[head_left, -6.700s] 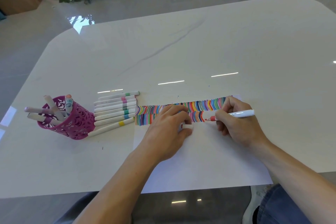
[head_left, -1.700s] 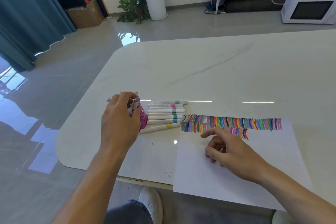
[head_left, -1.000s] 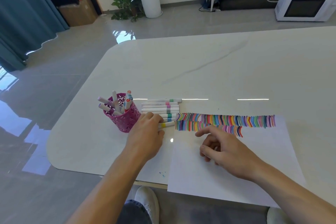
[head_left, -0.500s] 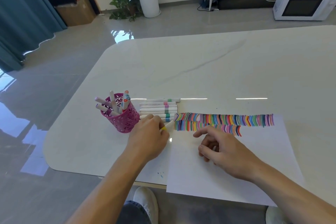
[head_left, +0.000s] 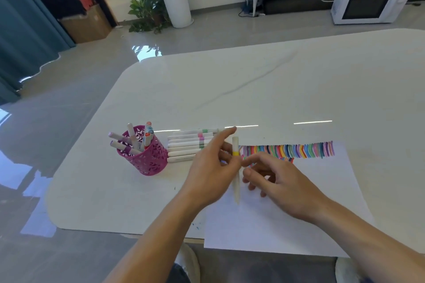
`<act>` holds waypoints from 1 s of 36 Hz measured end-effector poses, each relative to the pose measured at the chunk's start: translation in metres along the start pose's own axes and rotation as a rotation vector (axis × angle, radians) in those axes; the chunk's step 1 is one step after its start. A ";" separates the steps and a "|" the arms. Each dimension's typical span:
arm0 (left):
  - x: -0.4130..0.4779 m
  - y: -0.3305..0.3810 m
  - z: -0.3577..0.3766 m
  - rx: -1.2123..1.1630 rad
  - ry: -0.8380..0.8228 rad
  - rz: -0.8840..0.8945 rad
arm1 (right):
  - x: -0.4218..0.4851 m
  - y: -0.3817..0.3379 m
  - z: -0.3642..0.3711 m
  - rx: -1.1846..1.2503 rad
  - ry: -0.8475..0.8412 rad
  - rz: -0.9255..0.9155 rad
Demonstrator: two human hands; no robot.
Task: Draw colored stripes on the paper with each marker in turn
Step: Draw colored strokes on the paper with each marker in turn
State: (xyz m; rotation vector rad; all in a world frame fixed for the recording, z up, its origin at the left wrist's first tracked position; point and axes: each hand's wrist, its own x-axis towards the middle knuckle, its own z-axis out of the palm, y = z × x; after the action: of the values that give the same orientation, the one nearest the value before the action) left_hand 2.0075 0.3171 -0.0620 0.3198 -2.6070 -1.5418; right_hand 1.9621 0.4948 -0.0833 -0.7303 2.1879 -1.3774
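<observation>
Yellow-banded marker (head_left: 236, 167), just lifted from the row (head_left: 188, 145), is pinched by the left hand (head_left: 210, 172) over the paper (head_left: 299, 213)'s ten o'clock corner; the empty, relaxed right hand (head_left: 280, 181) is offered at three o'clock for handover.

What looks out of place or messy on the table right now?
Two small things: the paper overhangs the near edge of the table, and blue ink flecks dot the table beside the paper's near-left corner. Nothing spilled or damaged.
</observation>
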 end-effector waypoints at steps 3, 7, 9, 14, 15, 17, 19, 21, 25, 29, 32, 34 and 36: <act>0.004 0.011 0.010 -0.034 -0.002 0.030 | -0.003 -0.001 -0.005 0.025 0.014 -0.013; 0.009 0.021 0.021 -0.068 -0.008 0.035 | -0.006 -0.001 -0.019 0.043 0.053 -0.013; 0.009 0.026 0.026 -0.095 -0.001 0.034 | -0.007 0.000 -0.025 0.053 0.058 -0.013; 0.012 0.032 0.041 -0.115 0.024 0.017 | -0.011 0.002 -0.036 0.062 0.083 0.001; 0.013 0.033 0.042 -0.120 0.026 0.017 | -0.011 0.003 -0.038 0.064 0.090 0.008; 0.014 0.035 0.045 -0.143 0.012 0.021 | -0.012 0.007 -0.041 0.057 0.106 0.023; 0.015 0.036 0.048 -0.148 -0.003 0.030 | -0.013 0.011 -0.044 0.019 0.139 0.027; 0.016 0.035 0.049 -0.113 -0.005 0.045 | -0.014 0.015 -0.048 -0.044 0.186 0.019; 0.015 0.029 0.053 0.000 -0.032 0.086 | -0.015 0.019 -0.055 -0.174 0.251 -0.007; 0.016 0.026 0.056 0.217 -0.068 0.194 | -0.017 0.023 -0.060 -0.329 0.264 -0.025; 0.017 0.022 0.059 0.365 -0.107 0.274 | -0.019 0.029 -0.061 -0.542 0.312 -0.032; 0.017 0.019 0.063 0.417 -0.151 0.294 | -0.021 0.033 -0.060 -0.662 0.333 -0.046; 0.017 0.018 0.067 0.460 -0.193 0.290 | -0.023 0.037 -0.059 -0.738 0.330 -0.066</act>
State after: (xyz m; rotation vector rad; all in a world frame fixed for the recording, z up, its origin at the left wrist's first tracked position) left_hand 1.9759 0.3786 -0.0794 -0.1837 -2.9727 -0.9155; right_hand 1.9357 0.5632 -0.0910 -0.8636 3.0006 -0.7185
